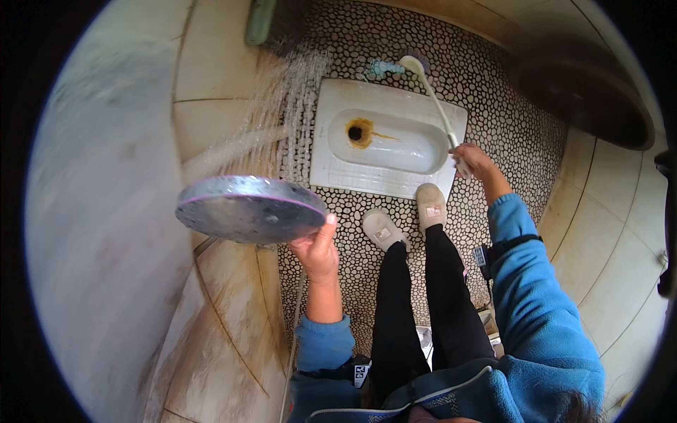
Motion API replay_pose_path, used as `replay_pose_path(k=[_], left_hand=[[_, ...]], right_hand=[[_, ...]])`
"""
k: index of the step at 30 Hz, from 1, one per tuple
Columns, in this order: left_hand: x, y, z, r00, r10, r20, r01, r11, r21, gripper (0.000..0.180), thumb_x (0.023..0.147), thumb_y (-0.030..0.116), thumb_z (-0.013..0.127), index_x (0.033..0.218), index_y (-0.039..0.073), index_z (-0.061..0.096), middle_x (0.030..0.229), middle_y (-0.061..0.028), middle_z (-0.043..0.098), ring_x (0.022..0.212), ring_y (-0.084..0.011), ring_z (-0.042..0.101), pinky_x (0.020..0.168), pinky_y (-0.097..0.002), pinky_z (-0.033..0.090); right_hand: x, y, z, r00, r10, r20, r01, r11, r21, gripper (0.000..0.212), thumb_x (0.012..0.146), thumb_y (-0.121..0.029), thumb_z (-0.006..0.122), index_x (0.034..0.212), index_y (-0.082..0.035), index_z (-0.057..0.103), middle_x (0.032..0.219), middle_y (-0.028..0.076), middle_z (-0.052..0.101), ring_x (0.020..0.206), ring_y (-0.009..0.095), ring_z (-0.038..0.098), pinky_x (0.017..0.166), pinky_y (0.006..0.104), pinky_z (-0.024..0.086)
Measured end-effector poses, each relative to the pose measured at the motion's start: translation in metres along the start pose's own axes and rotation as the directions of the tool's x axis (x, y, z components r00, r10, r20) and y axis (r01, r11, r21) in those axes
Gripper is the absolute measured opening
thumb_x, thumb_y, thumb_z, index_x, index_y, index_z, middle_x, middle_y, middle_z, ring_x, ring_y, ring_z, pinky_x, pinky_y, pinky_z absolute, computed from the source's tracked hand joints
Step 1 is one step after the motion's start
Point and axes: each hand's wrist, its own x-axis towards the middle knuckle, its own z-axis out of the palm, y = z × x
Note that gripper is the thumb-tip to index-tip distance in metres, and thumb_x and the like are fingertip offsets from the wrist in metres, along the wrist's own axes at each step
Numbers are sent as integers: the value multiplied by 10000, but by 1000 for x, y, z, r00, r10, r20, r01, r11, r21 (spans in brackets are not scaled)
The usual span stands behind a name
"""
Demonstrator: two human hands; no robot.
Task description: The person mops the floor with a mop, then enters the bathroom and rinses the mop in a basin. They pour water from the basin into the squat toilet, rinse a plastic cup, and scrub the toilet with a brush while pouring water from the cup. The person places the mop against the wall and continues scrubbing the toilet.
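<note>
My left hand (317,250) grips a large round grey shower head (250,211) with a thin purple line round its edge. Water streams fan out beyond it toward the floor at the far left. A thin pale hose (296,317) runs down below that hand. My right hand (474,161) is closed round the near end of a white long-handled toilet brush (438,106). The brush's round head lies on the floor past the far edge of the white squat toilet (324,151), beside something light blue. Brown stains surround the toilet's drain hole (358,132).
Pebble-patterned flooring (508,127) surrounds the squat toilet. My feet in pale slippers (384,229) stand at its near edge. A blurred dark round basin (592,92) is at the far right. A green object (261,21) is at the far left. Stained tiled walls (233,310) flank both sides.
</note>
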Motion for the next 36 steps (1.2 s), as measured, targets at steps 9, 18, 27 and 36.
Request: replay_pose_path(k=[9,18,27,36], left_hand=[[61,-60,17,995,92,49,-91,996,-23,249,666,-121,596,797,74,515,769,-32,471,731,-115,436,622,-230,376],[93,-102,3,982,152,109,-146,987,-62,260,675,-115,589,827,76,499,775,-39,466,771,-150,406,697,-244,321],[69,-121,10,985,65,163,-79,994,81,279,650,-118,604,815,80,496,770,-34,470,766,-155,402,735,-270,320],[61,-121,43,980,-15,198,21,999,-29,279,642,-129,580,803,81,492,758,-27,458,761,-151,404,730,-266,326]], right_hand=[[102,-6,-80,818,-210,-536,20,941,-338,444,870,-412,481,880,26,555,579,103,543,404,189,513,365,326,405],[188,-162,74,855,-440,-275,230,797,-558,380,886,-347,466,996,-11,606,885,129,617,738,235,599,615,355,484],[192,-130,152,841,-538,-54,293,537,-791,447,866,-464,446,1053,-100,625,1093,99,610,999,288,582,812,395,468],[121,93,-106,788,35,-614,-205,956,-208,521,819,-465,509,1027,6,593,828,212,626,661,276,629,587,373,523]])
